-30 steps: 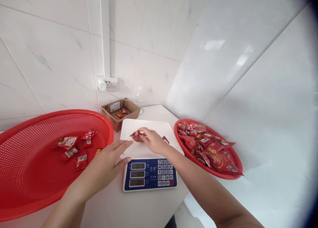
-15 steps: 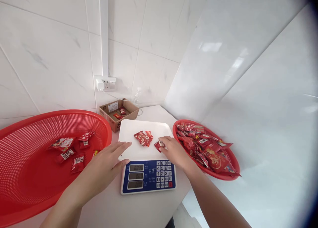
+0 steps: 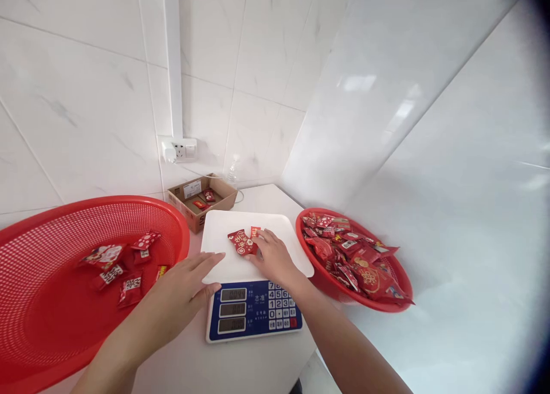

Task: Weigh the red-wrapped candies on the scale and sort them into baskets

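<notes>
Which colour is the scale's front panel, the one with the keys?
The panel is blue; the head view shows it best.

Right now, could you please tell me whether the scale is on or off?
The scale is on: dim digits show in its display windows.

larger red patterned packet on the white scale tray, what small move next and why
Perhaps pinch the larger red patterned packet by its right edge: it lies on the white rectangular scale tray, and the bare right hand is at that edge.

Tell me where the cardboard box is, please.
In the head view, the box sits left of centre, below the socket, beyond the scale and left basket.
</notes>
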`<state>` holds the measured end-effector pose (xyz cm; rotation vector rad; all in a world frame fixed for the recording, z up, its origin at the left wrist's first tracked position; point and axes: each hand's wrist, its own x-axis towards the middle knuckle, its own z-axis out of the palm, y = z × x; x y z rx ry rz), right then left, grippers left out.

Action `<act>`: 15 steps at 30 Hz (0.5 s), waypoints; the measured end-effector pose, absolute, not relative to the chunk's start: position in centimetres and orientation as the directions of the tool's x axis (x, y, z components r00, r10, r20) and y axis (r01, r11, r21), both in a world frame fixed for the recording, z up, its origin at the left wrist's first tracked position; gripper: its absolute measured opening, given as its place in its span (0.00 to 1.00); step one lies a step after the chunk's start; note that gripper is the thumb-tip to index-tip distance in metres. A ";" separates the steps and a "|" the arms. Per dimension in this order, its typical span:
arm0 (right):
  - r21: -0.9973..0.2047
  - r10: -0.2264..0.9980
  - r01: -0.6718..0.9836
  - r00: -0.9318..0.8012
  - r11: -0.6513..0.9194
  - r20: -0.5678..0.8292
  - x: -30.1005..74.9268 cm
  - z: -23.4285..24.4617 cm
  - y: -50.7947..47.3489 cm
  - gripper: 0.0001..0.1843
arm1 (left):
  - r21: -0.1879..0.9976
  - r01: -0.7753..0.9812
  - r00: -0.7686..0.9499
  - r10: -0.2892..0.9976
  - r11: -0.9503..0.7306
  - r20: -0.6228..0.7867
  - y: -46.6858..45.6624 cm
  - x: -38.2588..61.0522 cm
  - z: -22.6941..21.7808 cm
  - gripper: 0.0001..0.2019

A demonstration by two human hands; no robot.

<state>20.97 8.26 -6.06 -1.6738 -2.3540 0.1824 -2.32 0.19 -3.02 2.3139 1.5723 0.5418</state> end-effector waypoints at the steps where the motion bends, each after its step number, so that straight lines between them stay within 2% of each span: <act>1: -0.245 0.945 0.913 -0.303 0.325 0.125 21.0 -6.2 8.3 0.25 | 0.438 0.824 0.331 0.933 -0.359 0.142 0.2 -2.3 -3.0 0.23; 5: -0.275 0.950 0.910 -0.296 0.312 0.098 21.8 -6.0 7.7 0.18 | 0.447 0.823 0.319 0.936 -0.352 0.151 0.2 -2.5 -3.1 0.23; 9: -0.387 0.944 0.865 -0.323 0.320 0.060 22.8 -4.8 7.0 0.20 | 0.456 0.819 0.321 0.937 -0.347 0.136 0.2 -2.5 -3.3 0.23; 12: -0.458 0.943 0.826 -0.309 0.329 0.121 22.8 -4.6 7.4 0.16 | 0.463 0.813 0.325 0.935 -0.353 0.142 0.2 -2.3 -3.3 0.23; 15: -0.442 0.942 0.832 -0.294 0.335 0.160 22.4 -5.1 8.4 0.17 | 0.461 0.816 0.325 0.936 -0.350 0.135 0.1 -2.3 -3.2 0.23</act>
